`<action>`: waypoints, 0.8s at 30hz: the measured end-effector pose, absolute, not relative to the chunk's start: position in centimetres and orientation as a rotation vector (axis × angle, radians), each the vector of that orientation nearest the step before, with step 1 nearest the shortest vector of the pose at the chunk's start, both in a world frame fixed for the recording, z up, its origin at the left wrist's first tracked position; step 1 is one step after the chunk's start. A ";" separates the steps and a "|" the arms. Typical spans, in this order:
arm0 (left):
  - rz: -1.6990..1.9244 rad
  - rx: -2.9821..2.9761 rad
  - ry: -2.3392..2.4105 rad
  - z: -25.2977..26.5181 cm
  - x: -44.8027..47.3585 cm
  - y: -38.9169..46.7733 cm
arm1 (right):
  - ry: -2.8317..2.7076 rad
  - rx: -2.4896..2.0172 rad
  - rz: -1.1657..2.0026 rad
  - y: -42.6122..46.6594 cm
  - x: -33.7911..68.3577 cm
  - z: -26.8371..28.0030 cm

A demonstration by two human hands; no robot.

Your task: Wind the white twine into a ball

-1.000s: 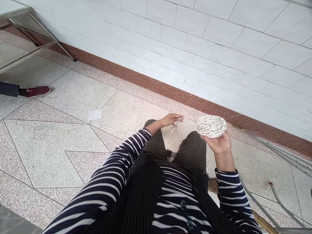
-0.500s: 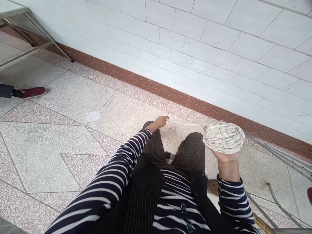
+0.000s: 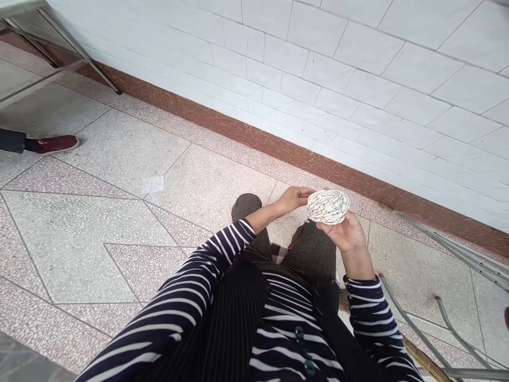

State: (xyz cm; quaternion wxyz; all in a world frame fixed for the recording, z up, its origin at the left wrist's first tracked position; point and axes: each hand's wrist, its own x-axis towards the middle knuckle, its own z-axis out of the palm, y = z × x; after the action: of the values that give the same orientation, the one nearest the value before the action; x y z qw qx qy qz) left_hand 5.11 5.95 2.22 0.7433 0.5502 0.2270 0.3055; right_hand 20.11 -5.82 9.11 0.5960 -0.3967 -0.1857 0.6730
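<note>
A ball of white yarn [image 3: 328, 207] with grey flecks is held in front of me, above my knees. Beneath and to the right of it, my right hand [image 3: 348, 233] supports the ball with its palm turned up and its fingers around the underside. My left hand [image 3: 293, 200] meets the ball's left edge, its fingers reaching along the far side. The ball partly hides those fingertips, and no strand between the hands can be made out.
White wall tiles [image 3: 318, 63] rise above a brown skirting beyond my knees. A metal-legged table [image 3: 79, 50] and another person's red shoe [image 3: 59, 144] are at left. Paper [image 3: 153, 184] lies on the floor. Metal tubing [image 3: 449, 323] and a broom [image 3: 425, 361] are at right.
My right hand has brought the yarn ball left and turned it. My left hand, which held a strand stretched out from it, has moved right to the ball.
</note>
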 end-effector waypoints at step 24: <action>0.537 1.769 0.756 -3.6 4.7 8.5 | -0.743 -0.913 1.501 -8.1 20.2 12.1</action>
State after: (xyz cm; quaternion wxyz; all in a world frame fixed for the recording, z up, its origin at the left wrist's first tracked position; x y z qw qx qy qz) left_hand 4.70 8.53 -3.59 0.5416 0.7445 0.3182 0.2262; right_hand 20.20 -8.13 12.13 0.5786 -0.3905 -0.3178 0.6416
